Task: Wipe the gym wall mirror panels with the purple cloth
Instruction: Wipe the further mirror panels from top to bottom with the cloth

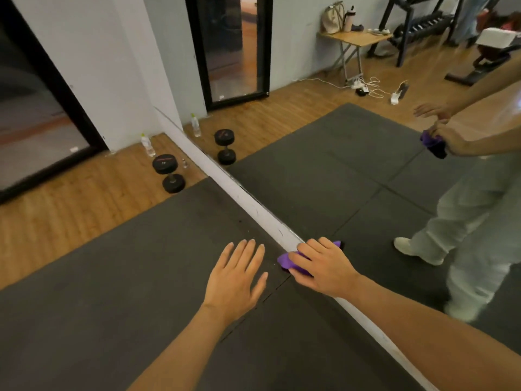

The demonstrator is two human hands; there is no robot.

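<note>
The right hand (324, 268) is pressing a crumpled purple cloth (286, 261) against the bottom edge of the wall mirror panel (352, 170), fingers curled over it. The left hand (236, 273) is hovering just left, fingers straight and slightly spread, above the dark rubber floor mat (112, 277).

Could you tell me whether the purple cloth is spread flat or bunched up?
Bunched: the purple cloth sits crumpled under the right hand, only its ends showing.

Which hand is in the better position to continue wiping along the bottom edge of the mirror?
The right hand. Its fingers already hold the purple cloth against the mirror's lower edge. The left hand hovers open above the dark floor mat, holding nothing.
</note>
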